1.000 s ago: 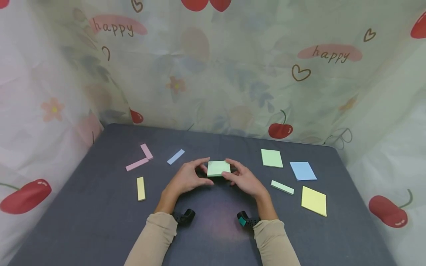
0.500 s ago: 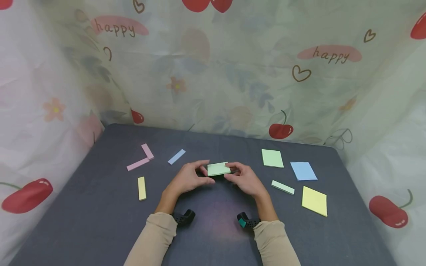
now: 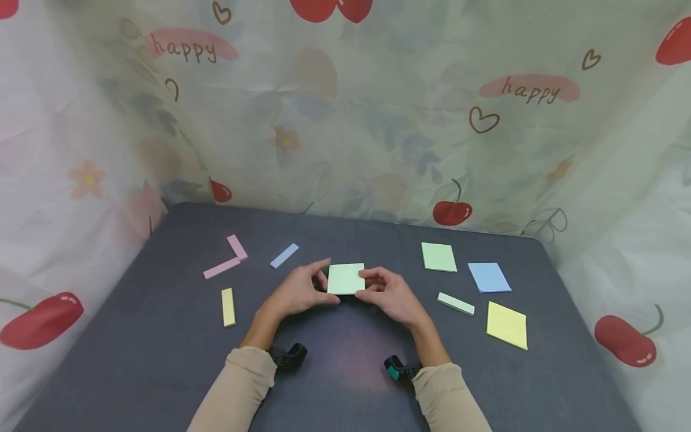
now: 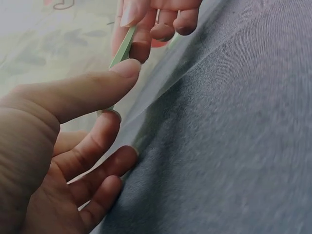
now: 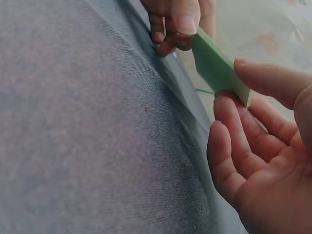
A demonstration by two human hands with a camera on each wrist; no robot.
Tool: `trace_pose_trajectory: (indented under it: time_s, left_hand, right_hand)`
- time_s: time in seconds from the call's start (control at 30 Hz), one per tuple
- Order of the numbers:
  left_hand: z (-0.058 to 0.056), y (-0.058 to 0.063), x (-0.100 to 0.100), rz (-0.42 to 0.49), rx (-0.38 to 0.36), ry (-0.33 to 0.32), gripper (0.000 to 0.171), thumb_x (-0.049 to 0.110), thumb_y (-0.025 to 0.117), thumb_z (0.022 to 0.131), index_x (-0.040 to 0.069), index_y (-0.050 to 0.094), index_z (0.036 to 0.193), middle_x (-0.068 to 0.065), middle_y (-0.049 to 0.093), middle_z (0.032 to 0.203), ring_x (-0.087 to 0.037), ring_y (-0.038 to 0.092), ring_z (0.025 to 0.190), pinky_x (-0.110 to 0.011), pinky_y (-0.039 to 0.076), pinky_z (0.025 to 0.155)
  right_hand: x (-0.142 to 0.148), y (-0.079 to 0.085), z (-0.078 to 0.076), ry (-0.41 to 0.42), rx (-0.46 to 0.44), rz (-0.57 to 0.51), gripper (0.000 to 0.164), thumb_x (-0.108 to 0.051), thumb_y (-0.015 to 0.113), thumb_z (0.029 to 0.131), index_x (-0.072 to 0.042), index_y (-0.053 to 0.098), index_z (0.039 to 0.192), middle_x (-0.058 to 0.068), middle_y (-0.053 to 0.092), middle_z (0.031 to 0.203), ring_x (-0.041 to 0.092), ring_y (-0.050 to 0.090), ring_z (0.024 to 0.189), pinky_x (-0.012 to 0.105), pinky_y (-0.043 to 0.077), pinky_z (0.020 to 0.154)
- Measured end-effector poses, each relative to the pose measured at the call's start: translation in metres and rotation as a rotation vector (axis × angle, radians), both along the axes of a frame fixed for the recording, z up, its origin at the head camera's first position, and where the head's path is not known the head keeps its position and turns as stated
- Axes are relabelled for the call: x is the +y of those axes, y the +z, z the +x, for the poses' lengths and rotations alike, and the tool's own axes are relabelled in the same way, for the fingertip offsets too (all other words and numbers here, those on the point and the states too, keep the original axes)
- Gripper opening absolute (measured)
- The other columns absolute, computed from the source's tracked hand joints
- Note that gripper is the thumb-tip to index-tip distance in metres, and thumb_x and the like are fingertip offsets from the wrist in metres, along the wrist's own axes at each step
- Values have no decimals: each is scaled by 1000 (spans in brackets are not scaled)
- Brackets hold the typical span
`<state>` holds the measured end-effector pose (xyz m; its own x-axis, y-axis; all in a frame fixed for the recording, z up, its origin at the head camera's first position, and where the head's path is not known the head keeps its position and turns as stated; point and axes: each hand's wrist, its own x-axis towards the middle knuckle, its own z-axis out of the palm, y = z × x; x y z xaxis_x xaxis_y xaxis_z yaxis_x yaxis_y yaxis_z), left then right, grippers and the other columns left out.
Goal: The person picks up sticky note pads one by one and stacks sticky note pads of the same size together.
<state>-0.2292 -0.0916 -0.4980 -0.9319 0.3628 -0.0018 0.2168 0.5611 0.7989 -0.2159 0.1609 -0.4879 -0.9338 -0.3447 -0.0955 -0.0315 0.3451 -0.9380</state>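
A square pale-green sticky note pad (image 3: 346, 279) is held up between both hands above the dark table, its broad face toward the head camera. My left hand (image 3: 299, 291) pinches its left edge, thumb at the near corner. My right hand (image 3: 392, 294) grips the right edge between thumb and fingers. In the right wrist view the pad (image 5: 218, 68) shows its thickness, slanting between the two hands. The left wrist view shows only a thin green side of the pad (image 4: 124, 48), mostly covered by the left thumb.
Right on the dark table (image 3: 345, 384) lie square green (image 3: 439, 257), blue (image 3: 489, 278) and yellow (image 3: 507, 325) pads and a narrow green strip pad (image 3: 456, 303). Left lie two pink strips (image 3: 222, 268), a blue strip (image 3: 284, 255) and a yellow strip (image 3: 228, 307). A printed curtain (image 3: 351, 120) hangs behind.
The green pad has turned from a flatter, tilted pose to show its full square face, and has shifted slightly left. Both hands have moved with it; the pads on the table stay put.
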Motion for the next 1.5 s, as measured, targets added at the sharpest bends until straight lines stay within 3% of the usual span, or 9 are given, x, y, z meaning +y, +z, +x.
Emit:
trace_pose_trajectory:
  time_s: [0.23, 0.37, 0.47, 0.6, 0.7, 1.0, 1.27, 1.5]
  left_hand:
    - [0, 3, -7, -15, -29, -92, 94, 28, 91, 75, -1, 44, 151, 2, 66, 87, -10, 57, 76, -26, 47, 74]
    - [2, 4, -10, -2, -57, -100, 90, 26, 92, 74, 2, 46, 149, 2, 65, 86, -11, 58, 75, -27, 47, 72]
    - [4, 5, -10, 4, -75, -97, 88, 24, 92, 74, 5, 46, 147, 1, 65, 86, -13, 59, 75, -28, 48, 72]
    - [8, 8, -11, -15, -78, -108, 86, 23, 92, 75, 7, 45, 146, 0, 65, 86, -14, 60, 74, -30, 48, 72]
    - [10, 9, -12, -42, -66, -120, 86, 24, 92, 75, 7, 45, 146, 1, 65, 86, -12, 59, 74, -29, 48, 71]
    - [16, 11, -17, -99, -38, -125, 83, 29, 94, 72, 9, 53, 141, 0, 65, 96, -13, 57, 83, -29, 48, 78]
    - [17, 11, -19, -186, -10, -132, 78, 37, 94, 71, 7, 60, 135, -5, 57, 108, -17, 51, 93, -30, 44, 82]
    - [14, 8, -23, -172, -32, -153, 84, 36, 95, 69, 6, 59, 138, -6, 56, 110, -16, 50, 93, -31, 44, 83]
  right_hand:
    - [1, -4, 4, 70, 36, 10, 41, -19, 79, 90, -10, 64, 128, 13, 70, 115, 13, 69, 88, 26, 52, 75]
    - [1, -6, 7, 87, 55, 31, 45, -19, 80, 89, -9, 63, 129, 15, 67, 111, 13, 67, 86, 24, 51, 73]
    - [-1, -5, 10, 98, 67, 51, 57, -20, 81, 88, -8, 57, 138, 15, 66, 112, 14, 65, 85, 25, 51, 73]
    - [-4, -1, 12, 115, 57, 107, 85, -23, 82, 87, -8, 36, 156, 12, 65, 112, 14, 69, 86, 29, 52, 74]
    - [-6, 0, 11, 122, 63, 175, 95, -25, 84, 84, -7, 29, 160, 6, 65, 108, 12, 69, 85, 29, 53, 74]
    - [-9, 0, 10, 160, 119, 299, 83, -33, 85, 82, -4, 45, 150, -1, 67, 100, 10, 62, 75, 24, 48, 67]
    - [-12, -4, 7, 203, 140, 379, 79, -39, 85, 81, -5, 51, 144, -4, 67, 93, 8, 58, 73, 23, 46, 65]
    - [-17, -3, 9, 201, 157, 436, 81, -38, 87, 79, -5, 52, 145, -6, 64, 86, 7, 54, 69, 22, 43, 63]
